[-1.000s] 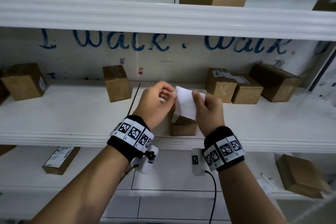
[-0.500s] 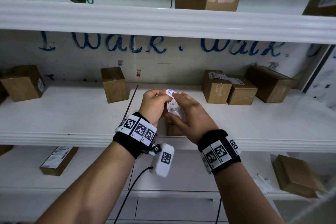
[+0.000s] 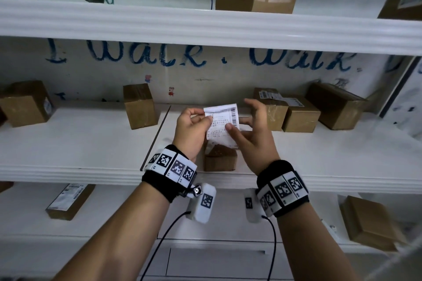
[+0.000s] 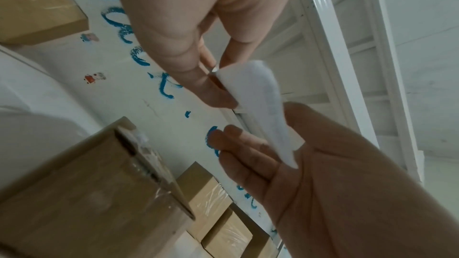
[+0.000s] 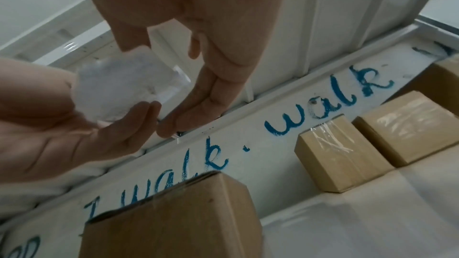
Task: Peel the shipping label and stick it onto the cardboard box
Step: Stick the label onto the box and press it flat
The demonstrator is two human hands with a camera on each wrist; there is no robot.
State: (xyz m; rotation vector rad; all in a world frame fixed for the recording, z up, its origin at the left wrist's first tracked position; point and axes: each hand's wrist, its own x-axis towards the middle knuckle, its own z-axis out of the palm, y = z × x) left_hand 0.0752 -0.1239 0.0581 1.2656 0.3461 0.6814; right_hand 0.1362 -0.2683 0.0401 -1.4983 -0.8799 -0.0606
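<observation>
Shipping label (image 3: 221, 125) print legible from head only

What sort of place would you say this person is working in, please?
Probably a parcel storage or packing area, set up informally. White shelves hold many taped cardboard boxes, some already bearing labels, and the hands hold a shipping label. Blue handwriting on the wall suggests a home or small workshop.

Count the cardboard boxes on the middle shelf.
6 cardboard boxes: far left, left of centre, front edge centre, three clustered right. Another may be cut off at the left edge.
</observation>
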